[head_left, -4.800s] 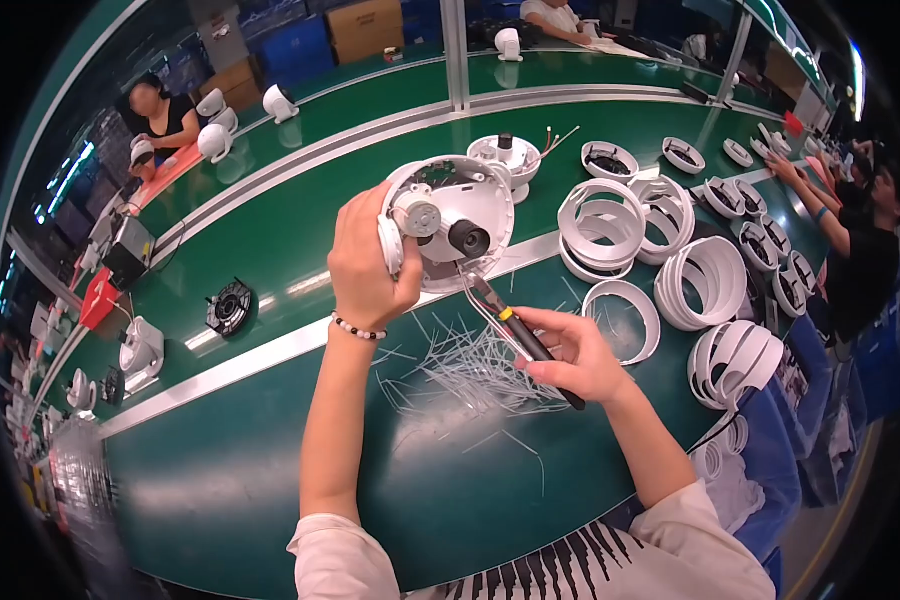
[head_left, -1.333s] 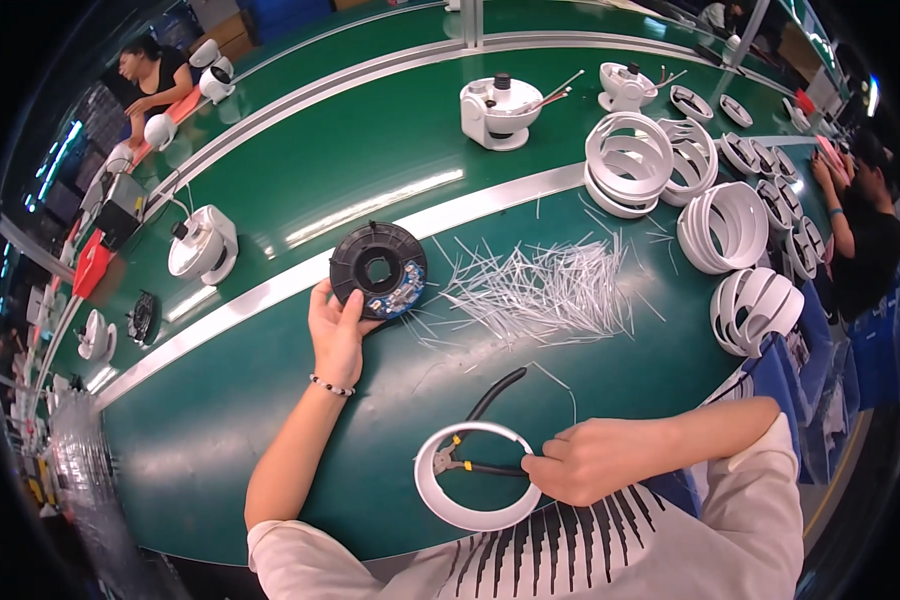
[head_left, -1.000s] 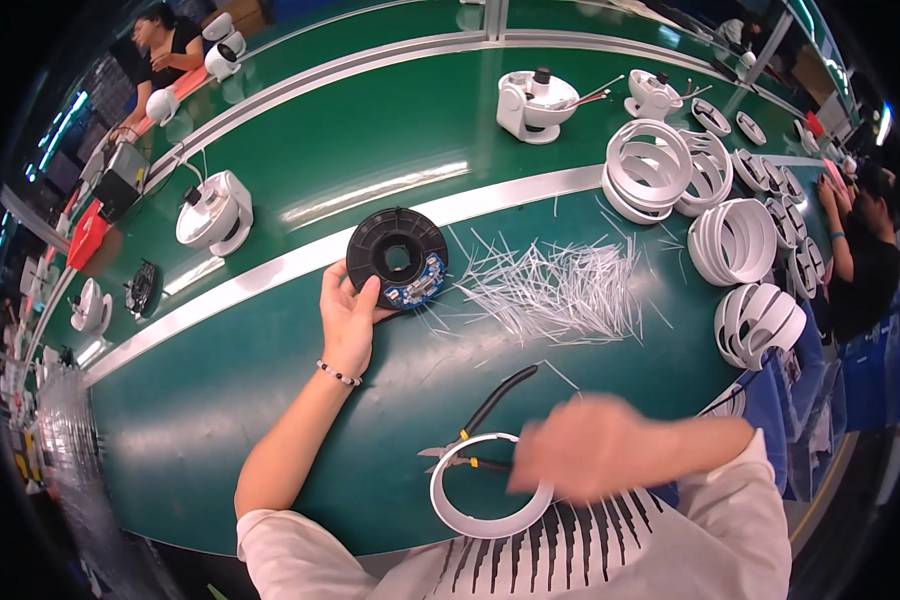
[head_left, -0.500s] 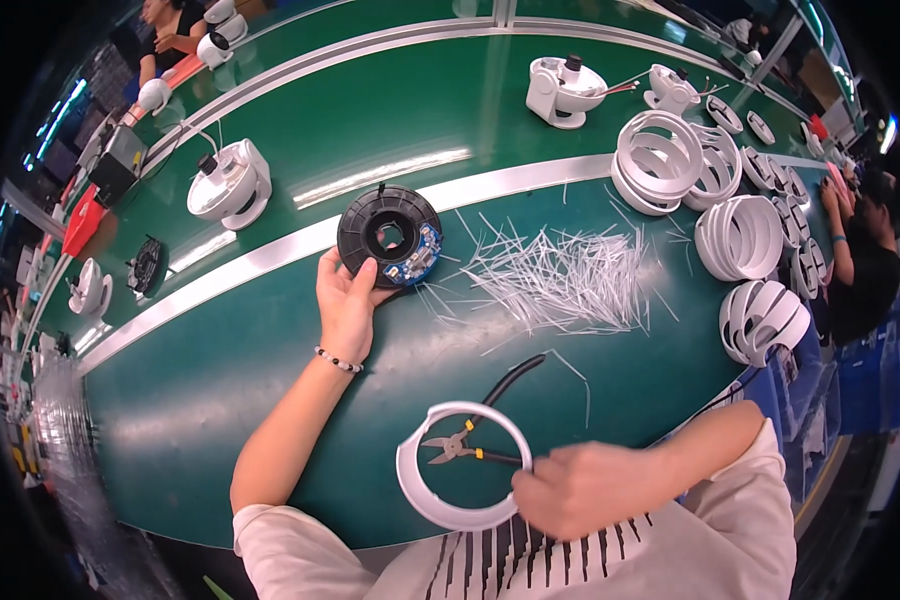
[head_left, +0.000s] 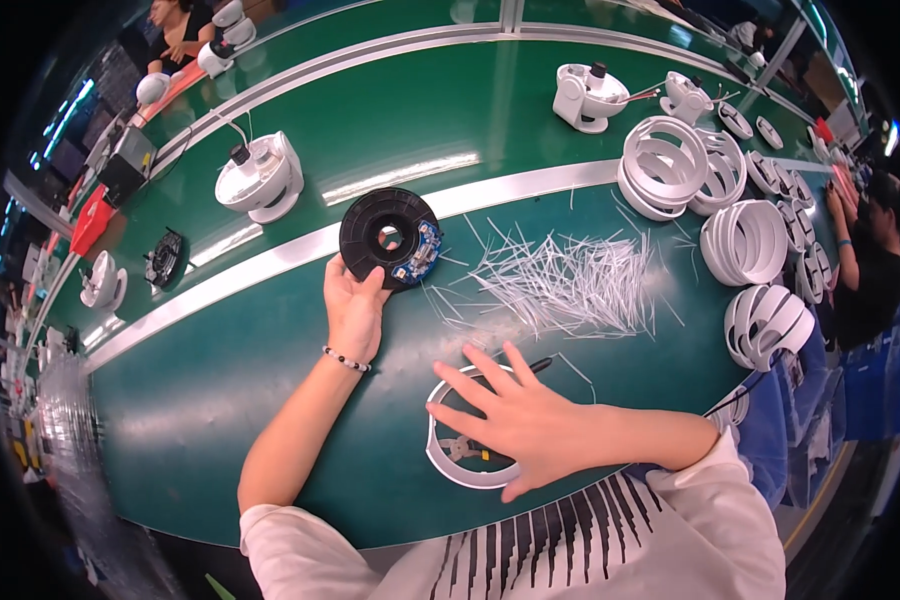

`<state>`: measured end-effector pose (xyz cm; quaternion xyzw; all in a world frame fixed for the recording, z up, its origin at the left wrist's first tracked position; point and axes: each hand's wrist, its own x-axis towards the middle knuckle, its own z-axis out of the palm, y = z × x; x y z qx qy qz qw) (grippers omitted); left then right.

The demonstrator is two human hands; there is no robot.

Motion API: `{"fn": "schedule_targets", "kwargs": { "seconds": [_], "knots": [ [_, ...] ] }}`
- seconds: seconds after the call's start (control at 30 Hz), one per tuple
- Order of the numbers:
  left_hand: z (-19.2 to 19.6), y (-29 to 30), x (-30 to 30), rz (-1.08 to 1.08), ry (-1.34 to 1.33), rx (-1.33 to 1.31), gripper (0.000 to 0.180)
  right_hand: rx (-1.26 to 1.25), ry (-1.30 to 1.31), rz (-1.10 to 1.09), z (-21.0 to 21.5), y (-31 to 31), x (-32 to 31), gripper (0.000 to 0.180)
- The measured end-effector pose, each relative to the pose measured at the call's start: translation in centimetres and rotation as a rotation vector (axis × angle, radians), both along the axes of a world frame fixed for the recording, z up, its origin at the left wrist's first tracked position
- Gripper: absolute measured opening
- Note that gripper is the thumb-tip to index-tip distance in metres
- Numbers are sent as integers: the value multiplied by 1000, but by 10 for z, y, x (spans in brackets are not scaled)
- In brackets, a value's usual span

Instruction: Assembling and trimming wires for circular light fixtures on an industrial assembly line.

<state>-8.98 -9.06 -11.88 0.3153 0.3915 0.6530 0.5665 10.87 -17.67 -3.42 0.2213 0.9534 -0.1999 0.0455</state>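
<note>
1. The table is dark green with a pale silver stripe.
2. The round disc is black, with a small blue board.
3. The ring, the stacked rings and the strewn ties are white.
4. The shirt is white with black stripes.

Loose white strips are scattered on the green desk. Stacks of white rings are lined along the far right side. A white dome-shaped unit is set beyond the silver rail, another white unit farther back. A small black fan is seen at left.
</note>
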Motion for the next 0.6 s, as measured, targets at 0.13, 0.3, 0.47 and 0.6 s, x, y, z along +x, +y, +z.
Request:
{"fn": "schedule_targets", "kwargs": {
  "seconds": [0.13, 0.3, 0.47, 0.6],
  "knots": [
    [-1, 0, -4, -8, -50, -37, 36, -37, -71, -31, 0, 4, 2, 103],
    [14, -19, 17, -58, -37, 154, 48, -498, 1158, -603, -18, 22, 35, 106],
    [28, -57, 60, -189, -71, 171, 50, -693, 1312, -885, -31, 39, 29, 106],
    [35, -67, 79, -403, 168, 125, 64, -512, 1289, -843, -27, 36, 33, 113]
  ]
}}
